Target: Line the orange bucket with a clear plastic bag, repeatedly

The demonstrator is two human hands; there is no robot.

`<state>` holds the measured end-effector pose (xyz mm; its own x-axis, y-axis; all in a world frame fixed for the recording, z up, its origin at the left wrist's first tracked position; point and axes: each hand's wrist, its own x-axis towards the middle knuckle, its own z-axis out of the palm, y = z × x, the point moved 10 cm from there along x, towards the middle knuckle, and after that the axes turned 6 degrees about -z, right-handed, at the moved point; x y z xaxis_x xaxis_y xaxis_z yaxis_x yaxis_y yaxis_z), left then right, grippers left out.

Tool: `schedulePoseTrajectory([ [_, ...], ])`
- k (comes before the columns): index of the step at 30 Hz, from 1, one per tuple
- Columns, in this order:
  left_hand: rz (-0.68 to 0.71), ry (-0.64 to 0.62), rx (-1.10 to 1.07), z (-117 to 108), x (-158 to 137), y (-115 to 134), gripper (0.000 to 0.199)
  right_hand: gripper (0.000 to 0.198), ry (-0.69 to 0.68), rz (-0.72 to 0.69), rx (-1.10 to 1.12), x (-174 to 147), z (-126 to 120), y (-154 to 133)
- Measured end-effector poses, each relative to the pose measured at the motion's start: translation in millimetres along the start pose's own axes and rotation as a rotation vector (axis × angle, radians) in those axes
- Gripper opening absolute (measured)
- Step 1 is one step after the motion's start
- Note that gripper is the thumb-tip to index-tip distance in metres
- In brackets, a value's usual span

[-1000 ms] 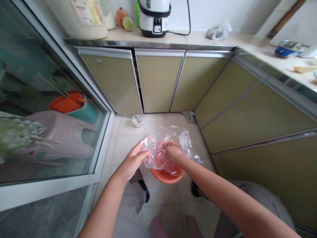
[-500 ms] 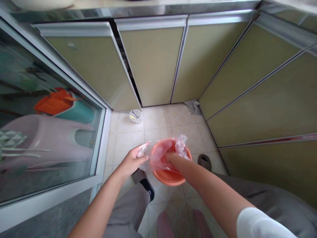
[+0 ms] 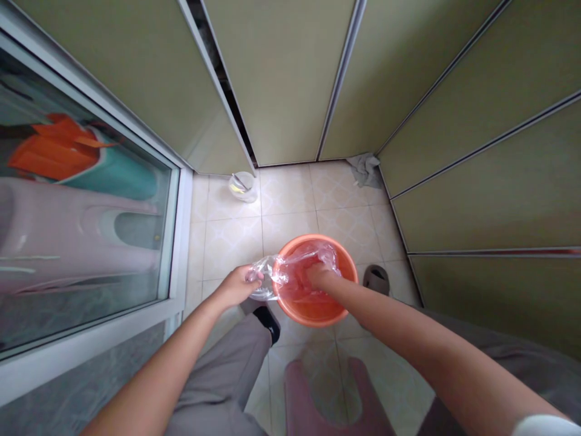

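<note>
A clear plastic bag (image 3: pixel 269 266) stretches from my left hand (image 3: pixel 240 284) across into an orange bucket (image 3: pixel 313 319) on the floor between my feet. The fingers of my left hand are closed on the bag's gathered edge, just outside the bucket's left rim. My right hand (image 3: pixel 321 276) reaches down inside the bucket with the plastic around it. Its fingers are hidden by the bag and the wrist, and I cannot see whether they hold anything.
A small clear tub (image 3: pixel 244 188) stands by the cabinet doors (image 3: pixel 290 85), one of them slightly ajar. A grey cloth (image 3: pixel 364 169) lies in the corner. A pink stool (image 3: pixel 313 412) is below me. To the left is a glass door (image 3: pixel 175 242).
My right hand has pulled the bag's far side lower and flatter inside the bucket. My left hand keeps its grip. The view has tilted down, showing more of the stool.
</note>
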<state>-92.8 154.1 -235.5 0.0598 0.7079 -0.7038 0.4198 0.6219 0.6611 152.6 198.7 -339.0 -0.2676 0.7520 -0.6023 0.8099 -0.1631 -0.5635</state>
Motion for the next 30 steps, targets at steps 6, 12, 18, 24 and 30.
schedulePoseTrajectory([
  [6,0.069,-0.057,-0.07,-1.8,-2.4,4.5,0.019,0.032,-0.048,-0.1,-0.385,-80.0,-75.6,3.4],
  [12,0.07,-0.052,-0.031,7.9,-7.8,-6.9,0.024,0.025,-0.078,-0.264,-0.484,-149.4,-105.7,3.8],
  [18,0.017,-0.128,0.327,35.2,-7.8,-39.2,0.021,0.019,-0.296,-0.337,-0.34,-170.3,-55.9,43.3],
  [24,-0.016,-0.007,0.552,26.5,9.5,-55.5,0.015,0.027,-0.318,-0.195,-0.137,-141.9,-37.6,91.7],
  [30,-0.301,0.038,0.093,34.4,46.2,-87.5,0.017,0.014,-0.121,-0.13,0.133,-88.0,-63.3,101.9],
])
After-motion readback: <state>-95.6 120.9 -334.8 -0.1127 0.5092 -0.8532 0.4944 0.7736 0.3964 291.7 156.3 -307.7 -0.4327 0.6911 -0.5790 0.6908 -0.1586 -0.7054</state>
